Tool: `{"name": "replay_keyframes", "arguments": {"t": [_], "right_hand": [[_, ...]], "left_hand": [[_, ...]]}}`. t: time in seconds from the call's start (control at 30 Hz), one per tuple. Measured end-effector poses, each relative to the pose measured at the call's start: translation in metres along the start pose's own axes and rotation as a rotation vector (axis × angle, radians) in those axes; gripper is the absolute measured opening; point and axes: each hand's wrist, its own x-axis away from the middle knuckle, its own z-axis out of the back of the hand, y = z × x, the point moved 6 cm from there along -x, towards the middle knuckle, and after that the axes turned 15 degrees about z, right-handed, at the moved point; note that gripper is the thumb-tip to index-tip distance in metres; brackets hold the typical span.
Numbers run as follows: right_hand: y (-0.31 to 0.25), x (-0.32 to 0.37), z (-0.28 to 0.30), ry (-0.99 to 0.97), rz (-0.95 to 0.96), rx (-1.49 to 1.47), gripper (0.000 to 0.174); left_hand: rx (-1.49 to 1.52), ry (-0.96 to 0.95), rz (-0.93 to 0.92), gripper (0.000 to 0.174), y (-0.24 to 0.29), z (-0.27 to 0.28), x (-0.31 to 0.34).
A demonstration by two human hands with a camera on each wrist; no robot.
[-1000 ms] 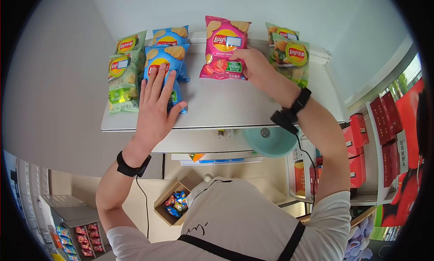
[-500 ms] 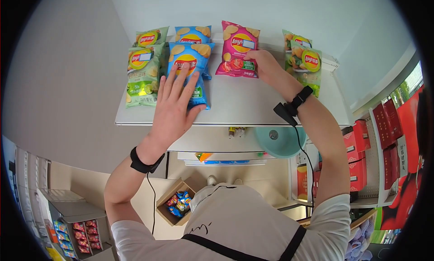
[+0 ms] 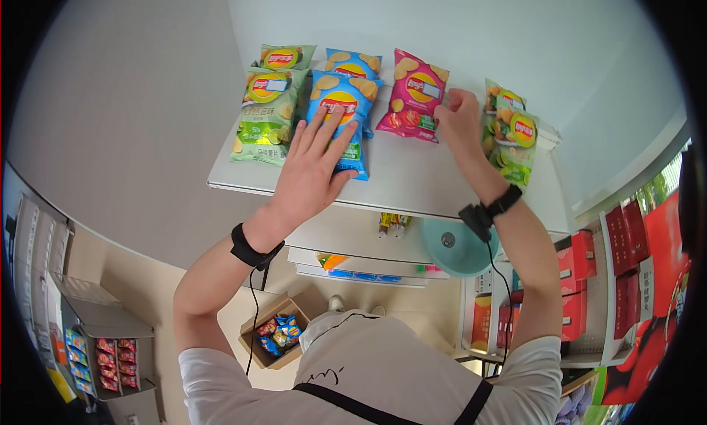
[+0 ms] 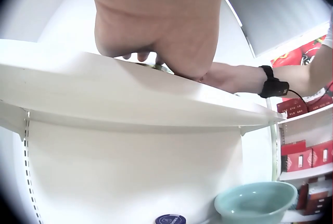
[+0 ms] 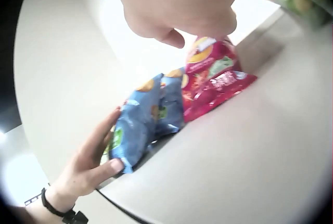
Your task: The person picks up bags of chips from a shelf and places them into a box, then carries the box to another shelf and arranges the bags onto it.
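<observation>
My left hand (image 3: pixel 313 171) lies with spread, straight fingers on the front of a blue Lay's chip bag (image 3: pixel 345 93). A second blue chip bag (image 3: pixel 353 60) stands behind that one. Beside them, a pink Lay's chip bag (image 3: pixel 418 86) leans upright on the white shelf. At its right edge is my right hand (image 3: pixel 462 127), fingers loosely bent. In the right wrist view, the thumb of that hand stands apart from the pink bag (image 5: pixel 213 83), while its other fingers are mostly hidden. The left wrist view shows mainly the left palm (image 4: pixel 156 21) above the shelf edge.
Green chip bags stand at the left (image 3: pixel 269 116) and right (image 3: pixel 515 138) of the white shelf (image 3: pixel 412 178). Below are a teal basin (image 3: pixel 460 255) and small packets (image 3: pixel 394 222). A cardboard box (image 3: pixel 254 336) of snacks sits on the floor; red boxes (image 3: pixel 574 270) fill the right-hand rack.
The head view has shifted, so the shelf and bags appear farther right. My right thumb has come off the pink bag's front to its edge. The left hand stays on the blue bag.
</observation>
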Motion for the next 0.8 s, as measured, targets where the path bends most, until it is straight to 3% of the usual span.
{"name": "replay_keyframes", "arguments": {"t": [0.1,0.17,0.2,0.3,0.6,0.8], "right_hand": [[-0.033,0.015,-0.024,-0.023,0.150,0.011,0.035],[-0.048,0.021,-0.076,-0.683,0.474,0.284,0.043],[-0.047,0.018,-0.090,-0.685,0.476,0.282,0.043],[-0.008,0.007,-0.124,-0.379,-0.165,-0.347,0.048],[-0.012,0.011,-0.131,-0.352,-0.174,-0.371,0.061],[-0.014,0.014,-0.125,-0.304,-0.141,-0.210,0.067]], "left_hand": [[0.015,-0.008,0.007,0.074,-0.002,-0.001,0.001],[0.027,-0.023,0.002,0.072,-0.003,-0.003,0.001],[0.025,-0.022,0.004,0.072,-0.004,-0.003,0.001],[0.011,-0.027,-0.017,0.070,-0.005,-0.002,0.000],[-0.018,-0.057,-0.041,0.063,-0.018,0.001,-0.002],[0.012,-0.075,-0.076,0.062,-0.019,0.003,-0.005]]}}
